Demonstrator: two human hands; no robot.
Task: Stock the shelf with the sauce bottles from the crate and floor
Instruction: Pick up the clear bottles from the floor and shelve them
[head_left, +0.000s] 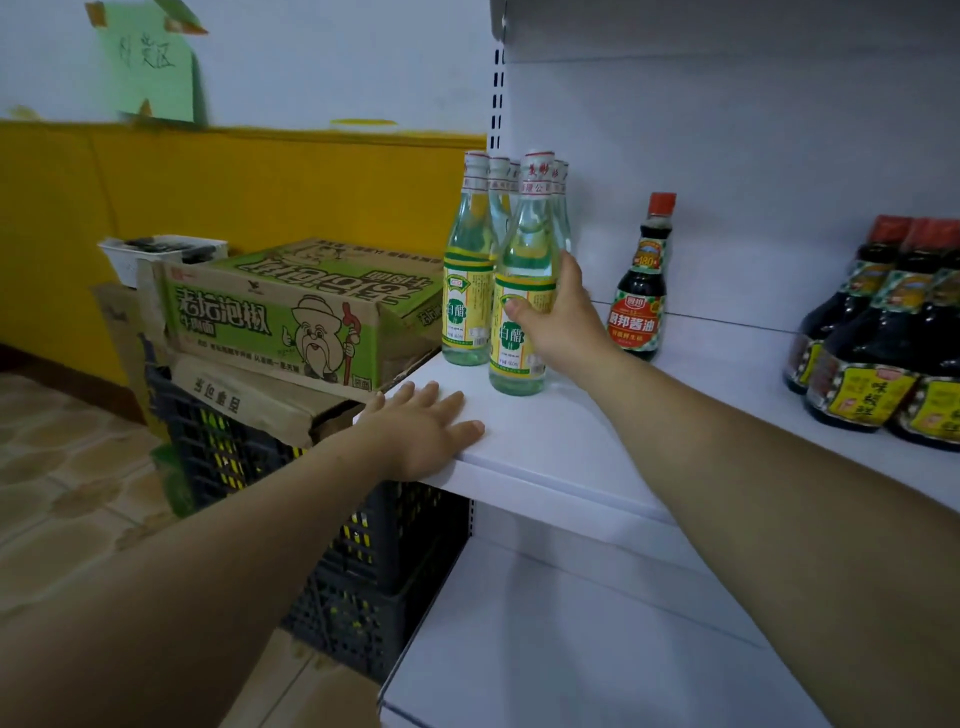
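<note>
Several clear vinegar bottles with yellow-green labels stand upright at the left end of the white shelf (571, 447). My right hand (561, 317) grips the front one (522, 291) around its label, and the bottle stands on the shelf. Another clear bottle (465, 270) stands just left of it, with more behind. My left hand (421, 431) rests flat on the shelf's front left corner, fingers straight. A small dark soy sauce bottle (641, 291) with a red cap stands to the right of my right hand.
Several large dark sauce bottles (878, 358) crowd the shelf's right end. A green cardboard noodle box (291, 312) lies on flattened cardboard over stacked black plastic crates (358, 561) left of the shelf. A lower white shelf (571, 649) sits below. Tiled floor is at left.
</note>
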